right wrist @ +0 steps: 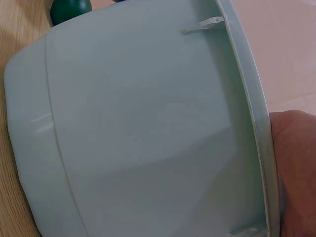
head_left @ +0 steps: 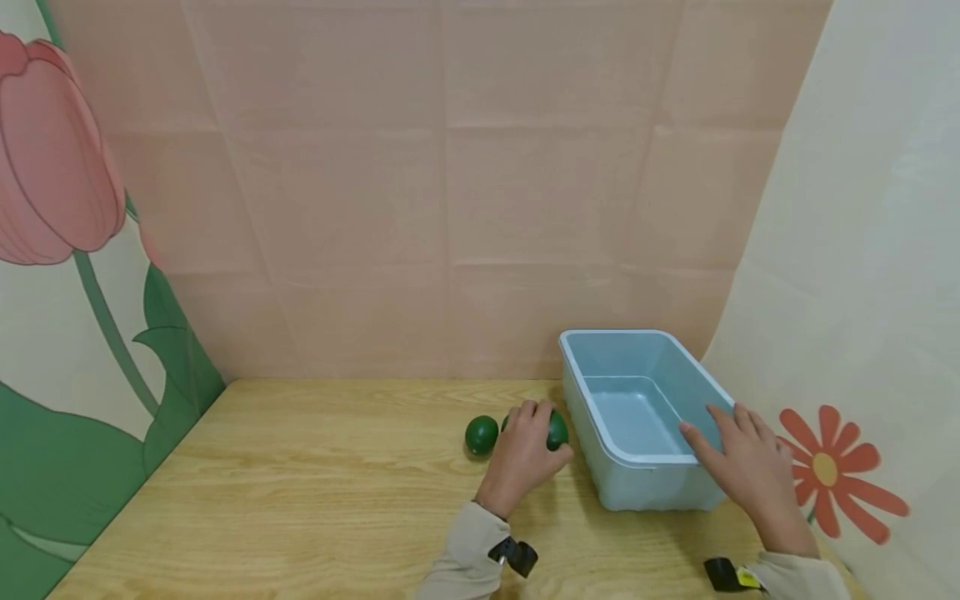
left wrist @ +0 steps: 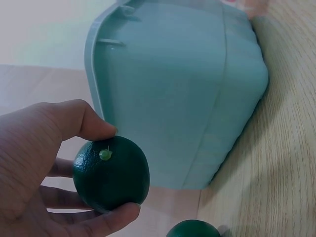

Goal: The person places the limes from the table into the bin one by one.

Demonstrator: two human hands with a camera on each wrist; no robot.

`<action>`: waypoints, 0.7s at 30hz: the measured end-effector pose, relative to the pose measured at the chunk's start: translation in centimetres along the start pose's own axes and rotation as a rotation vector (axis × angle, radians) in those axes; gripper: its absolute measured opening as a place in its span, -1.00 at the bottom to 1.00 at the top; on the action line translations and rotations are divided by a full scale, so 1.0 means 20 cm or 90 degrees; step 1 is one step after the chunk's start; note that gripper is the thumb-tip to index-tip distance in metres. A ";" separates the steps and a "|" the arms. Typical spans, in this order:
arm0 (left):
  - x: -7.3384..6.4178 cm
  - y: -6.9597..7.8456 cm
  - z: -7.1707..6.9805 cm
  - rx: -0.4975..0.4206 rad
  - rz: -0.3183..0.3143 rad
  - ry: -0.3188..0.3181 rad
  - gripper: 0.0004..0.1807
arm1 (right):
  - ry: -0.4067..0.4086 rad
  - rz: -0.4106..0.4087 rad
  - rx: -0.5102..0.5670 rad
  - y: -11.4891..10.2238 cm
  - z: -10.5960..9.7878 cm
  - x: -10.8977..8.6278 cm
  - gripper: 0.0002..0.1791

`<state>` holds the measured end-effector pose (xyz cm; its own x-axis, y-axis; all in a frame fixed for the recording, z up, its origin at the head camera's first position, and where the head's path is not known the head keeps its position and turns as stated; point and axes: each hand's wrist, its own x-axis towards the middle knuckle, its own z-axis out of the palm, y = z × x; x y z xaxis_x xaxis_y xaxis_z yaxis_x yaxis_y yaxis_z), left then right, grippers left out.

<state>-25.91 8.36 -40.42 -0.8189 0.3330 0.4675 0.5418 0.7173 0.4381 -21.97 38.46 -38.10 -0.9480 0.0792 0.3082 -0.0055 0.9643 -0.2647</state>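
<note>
In the head view my left hand [head_left: 522, 454] is above the table, just left of a pale blue plastic bin [head_left: 660, 487]. Its thumb and fingers hold a dark green round fruit [left wrist: 111, 173], smooth with a small light green stem nub, like an avocado or lime. A second green fruit [head_left: 482, 435] sits on the table to the left of that hand. More green shows behind the knuckles; I cannot tell whether it is another fruit. My right hand [head_left: 753, 467] rests at the bin's near right corner, fingers spread and fairly straight over the rim, thumb over the inside.
The bin stands upright on a wooden table [head_left: 300, 492], with no items visible inside. A pink-beige backdrop [head_left: 450, 208] rises at the table's back edge. Printed flower sheets stand left and right, the right sheet [head_left: 825, 292] close beside the bin.
</note>
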 end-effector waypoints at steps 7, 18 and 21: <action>0.00 0.00 0.00 -0.009 0.004 0.014 -0.48 | 0.003 -0.001 0.003 0.00 0.00 0.00 -0.11; 0.01 -0.01 0.00 -0.026 0.018 0.045 -0.51 | 0.010 0.004 -0.002 0.00 0.01 0.00 -0.12; 0.00 -0.01 0.00 -0.030 0.021 0.052 -0.51 | 0.011 0.005 -0.002 0.00 0.01 0.00 -0.14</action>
<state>-26.08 8.34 -40.50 -0.7837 0.3033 0.5420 0.5776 0.6768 0.4565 -22.07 38.40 -38.32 -0.9423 0.0905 0.3224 0.0026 0.9647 -0.2634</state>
